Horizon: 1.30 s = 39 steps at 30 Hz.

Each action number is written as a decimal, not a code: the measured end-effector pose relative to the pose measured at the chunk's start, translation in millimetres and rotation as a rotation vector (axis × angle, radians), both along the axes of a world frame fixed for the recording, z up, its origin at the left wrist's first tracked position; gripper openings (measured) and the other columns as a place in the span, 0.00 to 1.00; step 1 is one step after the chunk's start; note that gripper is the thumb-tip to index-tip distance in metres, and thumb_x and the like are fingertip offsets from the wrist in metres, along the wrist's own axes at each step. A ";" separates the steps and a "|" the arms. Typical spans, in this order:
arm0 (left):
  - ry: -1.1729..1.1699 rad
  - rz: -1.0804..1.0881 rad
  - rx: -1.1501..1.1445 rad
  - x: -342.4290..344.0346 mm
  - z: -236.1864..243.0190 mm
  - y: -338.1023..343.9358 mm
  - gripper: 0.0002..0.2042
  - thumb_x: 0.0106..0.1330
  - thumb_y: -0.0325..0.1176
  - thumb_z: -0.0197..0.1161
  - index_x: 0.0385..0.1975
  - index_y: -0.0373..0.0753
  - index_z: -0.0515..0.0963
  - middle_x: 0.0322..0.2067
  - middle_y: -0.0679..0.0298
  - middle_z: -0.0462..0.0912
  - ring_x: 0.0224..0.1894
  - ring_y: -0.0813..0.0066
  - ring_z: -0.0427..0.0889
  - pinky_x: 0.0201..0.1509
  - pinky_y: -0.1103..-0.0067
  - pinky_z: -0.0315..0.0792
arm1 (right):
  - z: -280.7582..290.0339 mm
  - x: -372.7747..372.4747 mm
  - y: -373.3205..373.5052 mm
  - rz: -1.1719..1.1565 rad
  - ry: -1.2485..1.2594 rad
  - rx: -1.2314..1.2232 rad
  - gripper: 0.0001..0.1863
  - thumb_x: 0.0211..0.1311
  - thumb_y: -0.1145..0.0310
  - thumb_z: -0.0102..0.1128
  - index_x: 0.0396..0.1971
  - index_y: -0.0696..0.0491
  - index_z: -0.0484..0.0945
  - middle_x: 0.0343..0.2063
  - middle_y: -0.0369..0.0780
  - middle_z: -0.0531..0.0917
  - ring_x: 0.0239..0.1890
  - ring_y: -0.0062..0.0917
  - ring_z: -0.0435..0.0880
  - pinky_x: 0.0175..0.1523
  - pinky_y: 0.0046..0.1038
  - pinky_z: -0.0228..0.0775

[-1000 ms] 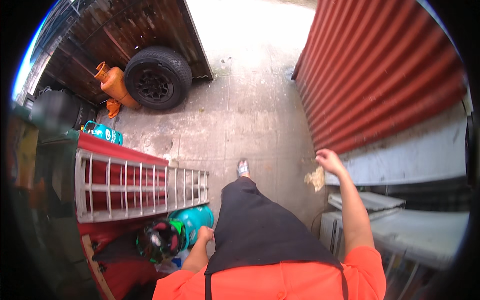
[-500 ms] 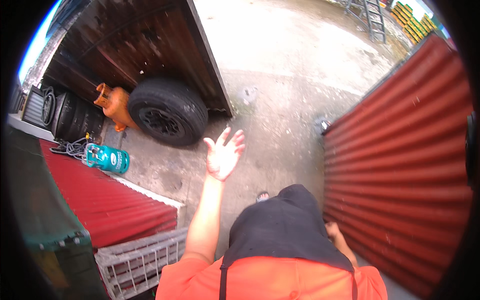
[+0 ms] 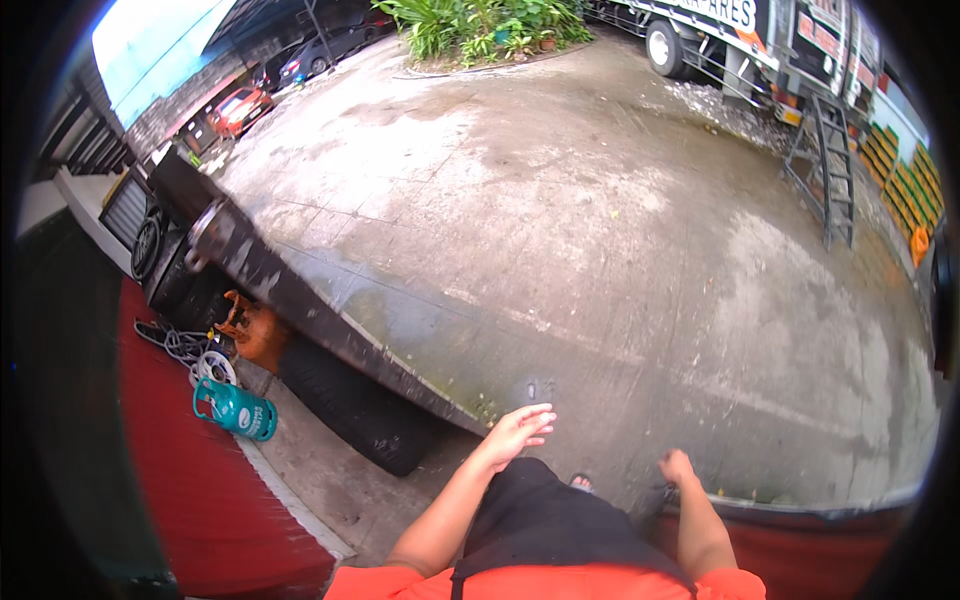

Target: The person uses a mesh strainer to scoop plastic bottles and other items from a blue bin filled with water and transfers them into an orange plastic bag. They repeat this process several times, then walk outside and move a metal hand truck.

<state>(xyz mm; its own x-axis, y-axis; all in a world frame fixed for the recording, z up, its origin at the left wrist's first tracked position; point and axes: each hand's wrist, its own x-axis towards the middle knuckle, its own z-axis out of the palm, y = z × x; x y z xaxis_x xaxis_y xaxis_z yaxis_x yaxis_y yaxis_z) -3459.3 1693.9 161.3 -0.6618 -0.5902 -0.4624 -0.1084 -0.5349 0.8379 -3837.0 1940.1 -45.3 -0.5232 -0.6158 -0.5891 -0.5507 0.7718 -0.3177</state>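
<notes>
My left hand (image 3: 518,435) is held out in front of my dark apron (image 3: 570,520), its fingers loosely spread and nothing in it. It is nearest the lower end of a dark brown metal gate panel (image 3: 335,320), which appears to be a little apart from it. On the other side my right hand (image 3: 677,466) hangs low with the fingers curled in, and no object shows in it. Just below that hand lies the top edge of a red corrugated panel (image 3: 800,545). One sandalled foot (image 3: 582,482) shows on the concrete between my hands.
Behind the gate panel lie a black tyre (image 3: 350,405) and an orange gas cylinder (image 3: 258,335). A teal gas cylinder (image 3: 238,408) stands nearby. Ahead, a wet concrete yard (image 3: 560,250) leads to plants (image 3: 480,30), a parked truck (image 3: 740,45) and a metal step ladder (image 3: 828,170).
The view has swung up and forward to the wider yard. My left hand has lowered from its raised, palm-up pose. My right hand has come away from the red panel's side.
</notes>
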 end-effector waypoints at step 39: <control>-0.818 0.368 0.020 -91.4 -272.1 -1224.0 0.12 0.72 0.34 0.56 0.47 0.35 0.79 0.33 0.56 0.83 0.38 0.65 0.83 0.40 0.66 0.79 | 358.2 -191.4 -1605.7 0.157 -0.473 -1.484 0.21 0.66 0.80 0.63 0.59 0.55 0.76 0.41 0.43 0.88 0.37 0.22 0.88 0.42 0.26 0.82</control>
